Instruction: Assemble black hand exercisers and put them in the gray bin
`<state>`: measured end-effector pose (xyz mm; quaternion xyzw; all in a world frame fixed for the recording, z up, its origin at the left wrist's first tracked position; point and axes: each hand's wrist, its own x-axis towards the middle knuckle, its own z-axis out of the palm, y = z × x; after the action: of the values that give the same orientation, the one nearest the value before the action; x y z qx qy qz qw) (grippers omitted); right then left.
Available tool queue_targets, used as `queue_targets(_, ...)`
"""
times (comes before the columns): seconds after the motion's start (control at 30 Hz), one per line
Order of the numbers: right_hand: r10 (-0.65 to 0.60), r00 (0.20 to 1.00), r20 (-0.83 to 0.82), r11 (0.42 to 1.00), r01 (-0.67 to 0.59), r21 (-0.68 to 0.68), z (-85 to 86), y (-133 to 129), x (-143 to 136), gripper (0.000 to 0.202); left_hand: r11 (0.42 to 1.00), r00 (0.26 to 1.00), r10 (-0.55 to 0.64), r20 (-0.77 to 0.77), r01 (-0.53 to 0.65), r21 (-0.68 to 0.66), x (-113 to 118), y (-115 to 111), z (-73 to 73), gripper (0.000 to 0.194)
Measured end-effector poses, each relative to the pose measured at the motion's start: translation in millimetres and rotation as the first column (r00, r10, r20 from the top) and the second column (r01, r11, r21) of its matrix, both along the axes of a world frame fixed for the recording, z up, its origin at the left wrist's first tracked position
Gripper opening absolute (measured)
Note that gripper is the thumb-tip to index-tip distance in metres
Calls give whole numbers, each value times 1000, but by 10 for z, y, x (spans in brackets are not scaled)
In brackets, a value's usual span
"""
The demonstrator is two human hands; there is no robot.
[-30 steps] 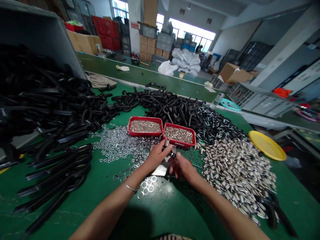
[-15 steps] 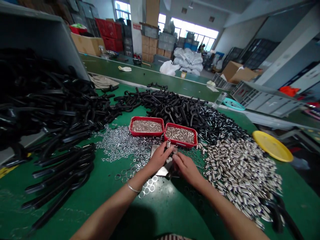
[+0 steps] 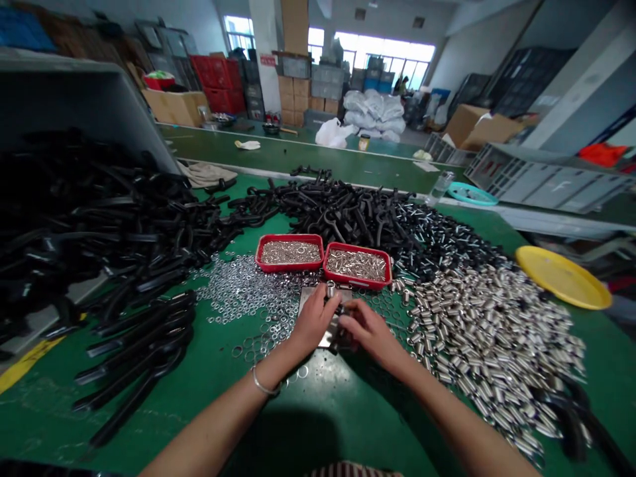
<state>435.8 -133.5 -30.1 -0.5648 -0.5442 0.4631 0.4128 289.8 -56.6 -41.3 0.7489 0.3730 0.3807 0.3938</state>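
My left hand [image 3: 313,320] is closed around a short shiny metal sleeve [image 3: 330,287], whose upper end sticks up past the thumb. Close on its right, my right hand [image 3: 370,330] has its fingers curled inward at a small dark part [image 3: 340,310]; what lies within those fingers is hidden. Both hands are over a flat metal plate [image 3: 325,339] on the green table. Just beyond them stand two red trays of small metal pieces, a left tray [image 3: 289,267] and a right tray [image 3: 358,283].
Loose metal sleeves [image 3: 489,338] spread in a heap at right, beside a yellow plate [image 3: 561,278]. Washers [image 3: 236,288] lie scattered at left. Black handle-like parts [image 3: 348,215] are piled behind the trays, and more spill from a grey bin [image 3: 144,126]. Long black parts [image 3: 144,358] lie front left.
The camera view has shifted slightly. My right-hand fingers have curled and moved a little beside the left hand, which keeps its hold on the metal sleeve.
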Motion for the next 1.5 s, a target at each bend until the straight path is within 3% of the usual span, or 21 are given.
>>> queue_targets(0.07, -131, 980, 147, 983, 110, 147, 14, -20, -10, 40, 994, 998, 66, 10, -65, -88, 25, -41, -19, 25)
queue_targets(0.13, -65, 994, 92, 996, 60, 62, 5, -45, -14, 42, 995, 996, 89, -8, -89, -39, 42, -78, -27, 24)
queue_targets(0.23, 120, 986, -113, 978, -137, -155, -26, -96, 4, 55, 993, 997, 4, -72, 4, 121, 52, -124, -9, 18)
queue_targets(0.3, 70, 997, -9, 992, -71, -105, -36, -131, 24, 50, 995, 996, -9, -84, 17, 102, 62, -151, 7, 19)
queue_targets(0.37, 0, 996, 87, 999, 3, -34, -36, -160, 41, 47, 997, 995, 67, -71, -64, 50, 70, -179, 24, 21)
queue_targets(0.43, 103, 993, -54, 987, -109, -120, -28, -184, 51, 58, 995, 994, 88, -66, -84, 62, 65, -205, 52, 22)
queue_targets(0.5, 246, 924, -293, 929, -311, -203, -10, -207, 53, 71, 992, 997, 13, -78, -3, 128, 49, -221, 91, 20)
queue_targets(0.53, 251, 908, -334, 927, -325, -187, 3, -217, 50, 70, 989, 996, -22, -81, 34, 143, 41, -225, 106, 19)
queue_targets(0.63, 27, 995, -92, 997, -20, 74, 46, -232, 27, 43, 1000, 1000, 12, 9, -11, -11, 50, -228, 101, 23)
queue_targets(0.73, -200, 974, 105, 926, 152, 345, 40, -224, -17, 31, 938, 984, 115, 136, -63, -340, 84, -241, 22, 32)
queue_targets(0.8, -195, 981, 5, 946, 187, 265, -2, -219, -54, 24, 938, 981, 156, 116, -111, -329, 75, -260, -19, 32)
queue_targets(0.87, -140, 959, -245, 989, 148, 18, -52, -225, -93, 29, 982, 987, 158, 29, -153, -113, 25, -285, -24, 27)
queue_targets(0.93, -101, 879, -467, 986, 27, -163, -86, -242, -126, 36, 992, 993, 107, -58, -103, 69, -42, -310, -2, 23)
queue_targets(1.0, -90, 867, -491, 984, 2, -177, -95, -254, -146, 38, 994, 992, 73, -99, -64, 92, -95, -328, 19, 24)
queue_targets(1.07, -96, 913, -397, 991, 48, -128, -82, -250, -140, 37, 992, 987, 105, -119, -96, 77, -118, -319, 28, 25)
queue_targets(1.13, -44, 952, -303, 993, 9, -117, -61, -243, -101, 32, 991, 977, 86, -197, -62, 122, -120, -260, 30, 26)
queue_targets(1.2, 54, 986, -155, 992, -70, -102, -42, -264, -26, 24, 978, 934, -20, -356, 93, 188, -114, -138, 35, 25)
queue_targets(1.27, 78, 984, 160, 997, -79, 0, -40, -339, 82, 15, 945, 841, -127, -527, 264, 193, -102, 30, 41, 24)
queue_targets(1.37, -83, 764, 640, 973, -76, 217, -102, -540, 290, 9, 907, 714, -188, -675, 389, 159, -60, 268, 24, 21)
queue_targets(1.43, -145, 592, 792, 964, -94, 247, -186, -680, 434, 11, 876, 663, -219, -715, 457, 155, -4, 366, -5, 20)
queue_targets(1.5, -127, 517, 846, 973, -103, 208, -277, -777, 550, 14, 844, 641, -237, -730, 508, 172, 77, 424, -19, 20)
